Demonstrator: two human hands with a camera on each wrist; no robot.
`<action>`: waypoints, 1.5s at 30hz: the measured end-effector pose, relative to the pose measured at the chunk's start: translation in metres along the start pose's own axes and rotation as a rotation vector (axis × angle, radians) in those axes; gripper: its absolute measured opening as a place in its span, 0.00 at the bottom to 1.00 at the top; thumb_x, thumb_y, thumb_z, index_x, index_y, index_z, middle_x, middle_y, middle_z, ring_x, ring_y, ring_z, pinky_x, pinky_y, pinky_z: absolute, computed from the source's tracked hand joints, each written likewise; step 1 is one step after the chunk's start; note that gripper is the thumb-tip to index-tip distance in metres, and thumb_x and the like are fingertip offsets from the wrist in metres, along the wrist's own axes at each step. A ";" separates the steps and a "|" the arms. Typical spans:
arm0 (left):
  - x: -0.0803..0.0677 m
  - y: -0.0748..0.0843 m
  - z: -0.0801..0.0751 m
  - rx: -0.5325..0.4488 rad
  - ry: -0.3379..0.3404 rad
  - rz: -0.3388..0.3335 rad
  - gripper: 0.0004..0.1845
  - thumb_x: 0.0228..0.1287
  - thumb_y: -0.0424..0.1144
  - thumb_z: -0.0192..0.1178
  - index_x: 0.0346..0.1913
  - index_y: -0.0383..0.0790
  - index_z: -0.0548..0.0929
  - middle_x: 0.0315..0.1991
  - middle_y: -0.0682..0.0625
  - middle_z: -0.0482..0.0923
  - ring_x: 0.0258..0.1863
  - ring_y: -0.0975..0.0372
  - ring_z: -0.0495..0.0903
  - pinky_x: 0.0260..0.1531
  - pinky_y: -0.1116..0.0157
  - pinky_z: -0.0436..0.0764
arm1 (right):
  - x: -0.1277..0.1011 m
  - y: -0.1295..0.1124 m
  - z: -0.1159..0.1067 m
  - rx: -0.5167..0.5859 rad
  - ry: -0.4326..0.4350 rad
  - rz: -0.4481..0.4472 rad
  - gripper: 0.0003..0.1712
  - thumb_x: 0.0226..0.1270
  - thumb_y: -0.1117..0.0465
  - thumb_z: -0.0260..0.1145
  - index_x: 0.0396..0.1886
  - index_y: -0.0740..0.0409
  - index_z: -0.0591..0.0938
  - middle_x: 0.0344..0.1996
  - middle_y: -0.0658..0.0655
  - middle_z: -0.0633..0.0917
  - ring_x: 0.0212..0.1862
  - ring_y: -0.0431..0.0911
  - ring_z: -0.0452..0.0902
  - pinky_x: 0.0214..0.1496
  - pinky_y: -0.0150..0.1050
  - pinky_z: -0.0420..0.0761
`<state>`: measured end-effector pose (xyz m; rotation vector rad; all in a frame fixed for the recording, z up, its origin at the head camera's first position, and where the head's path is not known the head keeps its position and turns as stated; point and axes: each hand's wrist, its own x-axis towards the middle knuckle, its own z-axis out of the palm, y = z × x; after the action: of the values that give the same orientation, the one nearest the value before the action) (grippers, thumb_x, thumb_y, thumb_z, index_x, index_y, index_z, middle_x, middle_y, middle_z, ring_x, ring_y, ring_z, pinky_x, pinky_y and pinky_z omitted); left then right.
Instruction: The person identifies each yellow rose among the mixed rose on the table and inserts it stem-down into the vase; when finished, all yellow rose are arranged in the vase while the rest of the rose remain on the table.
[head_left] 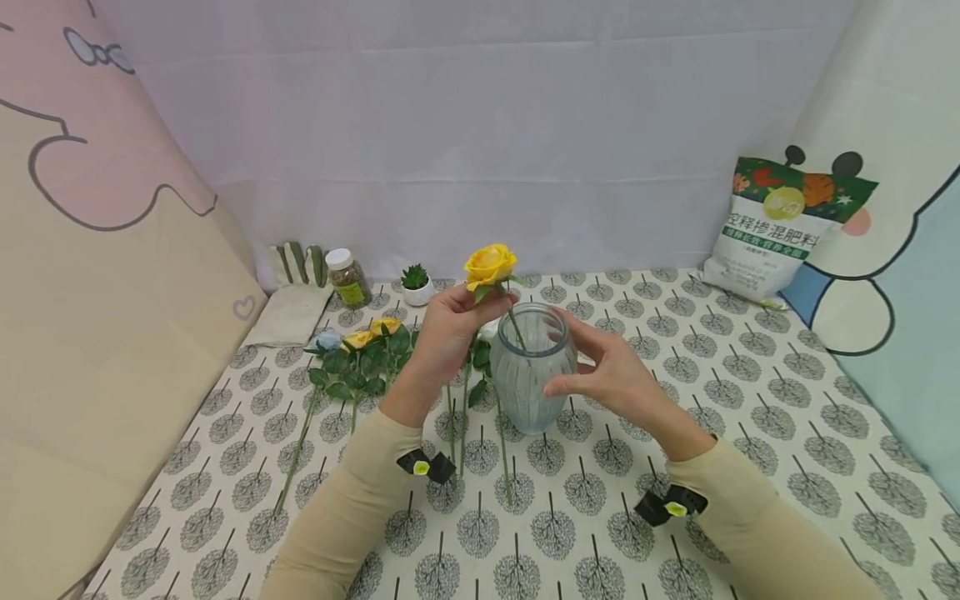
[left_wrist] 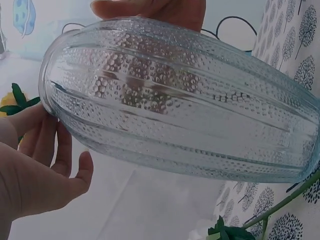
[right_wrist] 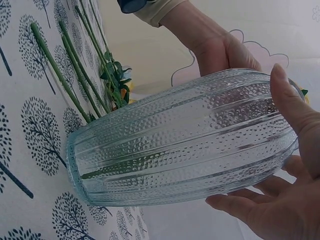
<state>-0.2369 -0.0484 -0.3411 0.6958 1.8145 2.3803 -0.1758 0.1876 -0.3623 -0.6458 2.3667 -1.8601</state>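
A yellow rose (head_left: 490, 265) stands over the mouth of a ribbed, bubbled glass vase (head_left: 525, 396), its stem reaching down inside. Just under the bloom, my left hand (head_left: 448, 333) pinches the stem at the vase's rim. My right hand (head_left: 618, 371) grips the vase from the right, thumb on the near side and fingers around the far side. Through the glass in the right wrist view, a green stem (right_wrist: 120, 167) shows low in the vase. The bloom is mostly hidden in both wrist views.
Left of the vase lie several flowers with green leaves (head_left: 360, 367), yellow and pale blue blooms among them. Behind them are work gloves (head_left: 292, 312), a lidded jar (head_left: 348, 279) and a potted succulent (head_left: 417, 285). A fertilizer bag (head_left: 776, 237) leans at back right.
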 end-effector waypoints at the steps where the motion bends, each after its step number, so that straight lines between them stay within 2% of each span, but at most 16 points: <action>1: 0.001 -0.001 -0.001 0.001 -0.010 -0.005 0.12 0.66 0.25 0.63 0.48 0.41 0.88 0.42 0.52 0.87 0.60 0.52 0.77 0.66 0.55 0.72 | 0.000 0.000 0.000 0.001 0.001 0.002 0.60 0.47 0.60 0.83 0.79 0.44 0.61 0.76 0.53 0.63 0.75 0.51 0.57 0.67 0.43 0.72; 8: 0.006 -0.007 -0.020 0.029 -0.084 -0.045 0.16 0.67 0.24 0.61 0.44 0.51 0.88 0.47 0.54 0.86 0.61 0.55 0.76 0.66 0.54 0.71 | 0.000 0.000 0.000 0.009 -0.002 0.001 0.60 0.47 0.61 0.83 0.79 0.46 0.61 0.76 0.54 0.62 0.76 0.51 0.57 0.67 0.41 0.72; 12: 0.010 -0.010 -0.035 0.115 -0.050 -0.043 0.10 0.69 0.30 0.63 0.45 0.48 0.88 0.48 0.52 0.85 0.59 0.53 0.77 0.62 0.54 0.75 | 0.000 0.001 0.000 0.018 -0.007 -0.007 0.60 0.47 0.61 0.83 0.79 0.46 0.61 0.75 0.55 0.63 0.75 0.52 0.57 0.66 0.40 0.72; 15: 0.012 -0.013 -0.046 0.274 0.018 -0.045 0.07 0.68 0.35 0.66 0.47 0.42 0.88 0.47 0.49 0.85 0.55 0.50 0.79 0.54 0.55 0.80 | 0.000 0.002 -0.001 0.026 -0.008 -0.007 0.60 0.47 0.61 0.83 0.79 0.46 0.61 0.75 0.55 0.64 0.75 0.52 0.57 0.66 0.39 0.72; 17: 0.013 -0.017 -0.051 0.414 0.072 -0.057 0.10 0.68 0.38 0.66 0.48 0.39 0.88 0.47 0.47 0.85 0.51 0.50 0.80 0.49 0.56 0.82 | 0.000 0.002 -0.001 0.026 -0.007 -0.006 0.60 0.47 0.61 0.83 0.79 0.46 0.60 0.75 0.56 0.64 0.75 0.53 0.57 0.66 0.39 0.72; 23: 0.017 -0.041 -0.060 0.924 0.185 -0.065 0.10 0.70 0.37 0.64 0.48 0.37 0.88 0.43 0.45 0.86 0.42 0.53 0.83 0.37 0.56 0.83 | 0.000 0.002 -0.001 0.027 -0.008 -0.010 0.60 0.47 0.61 0.83 0.79 0.46 0.60 0.75 0.57 0.64 0.75 0.53 0.57 0.66 0.39 0.72; 26: 0.018 -0.055 -0.062 1.099 0.194 -0.114 0.09 0.70 0.37 0.64 0.47 0.37 0.89 0.41 0.44 0.87 0.34 0.55 0.84 0.27 0.59 0.82 | 0.000 0.002 0.000 0.022 -0.008 -0.011 0.60 0.47 0.61 0.83 0.79 0.46 0.60 0.75 0.56 0.64 0.75 0.52 0.57 0.66 0.40 0.72; 29: 0.018 -0.067 -0.065 1.216 0.158 -0.202 0.09 0.70 0.37 0.64 0.47 0.39 0.89 0.43 0.44 0.87 0.31 0.56 0.84 0.22 0.61 0.80 | 0.000 0.001 0.000 0.016 -0.008 -0.008 0.60 0.47 0.61 0.83 0.79 0.46 0.60 0.75 0.56 0.63 0.76 0.52 0.57 0.67 0.41 0.71; 30: 0.018 -0.070 -0.066 1.240 0.142 -0.233 0.09 0.70 0.37 0.64 0.48 0.40 0.89 0.44 0.44 0.87 0.31 0.56 0.84 0.22 0.61 0.81 | 0.000 0.001 0.000 0.013 -0.007 -0.006 0.60 0.47 0.61 0.83 0.79 0.46 0.60 0.75 0.56 0.63 0.76 0.52 0.57 0.67 0.41 0.71; 33: 0.018 -0.073 -0.066 1.277 0.082 -0.305 0.11 0.70 0.37 0.64 0.50 0.39 0.88 0.49 0.43 0.85 0.40 0.52 0.85 0.31 0.57 0.85 | 0.000 0.000 0.000 0.009 -0.005 -0.005 0.60 0.48 0.61 0.83 0.79 0.45 0.60 0.75 0.55 0.63 0.76 0.52 0.57 0.67 0.40 0.71; 36: 0.018 -0.074 -0.066 1.273 0.046 -0.355 0.13 0.70 0.38 0.65 0.53 0.39 0.87 0.52 0.43 0.84 0.47 0.50 0.83 0.38 0.54 0.85 | 0.000 0.000 0.000 0.015 -0.004 -0.006 0.60 0.48 0.61 0.83 0.79 0.46 0.60 0.75 0.56 0.64 0.76 0.53 0.57 0.66 0.39 0.72; 39: 0.018 -0.075 -0.066 1.280 0.030 -0.372 0.13 0.70 0.39 0.65 0.53 0.38 0.87 0.52 0.43 0.84 0.48 0.50 0.83 0.40 0.53 0.85 | 0.000 0.000 0.001 0.031 -0.007 -0.004 0.60 0.47 0.62 0.83 0.79 0.46 0.60 0.75 0.56 0.64 0.76 0.53 0.56 0.65 0.39 0.72; 45: 0.019 -0.079 -0.069 1.266 0.043 -0.383 0.13 0.69 0.40 0.65 0.51 0.36 0.87 0.48 0.43 0.85 0.44 0.51 0.84 0.39 0.55 0.85 | 0.000 0.001 0.001 0.037 -0.007 -0.001 0.60 0.47 0.62 0.83 0.79 0.45 0.60 0.75 0.56 0.64 0.76 0.53 0.56 0.65 0.39 0.73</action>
<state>-0.2977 -0.0802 -0.4229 0.2438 2.9833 0.8134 -0.1755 0.1870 -0.3631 -0.6488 2.3215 -1.8938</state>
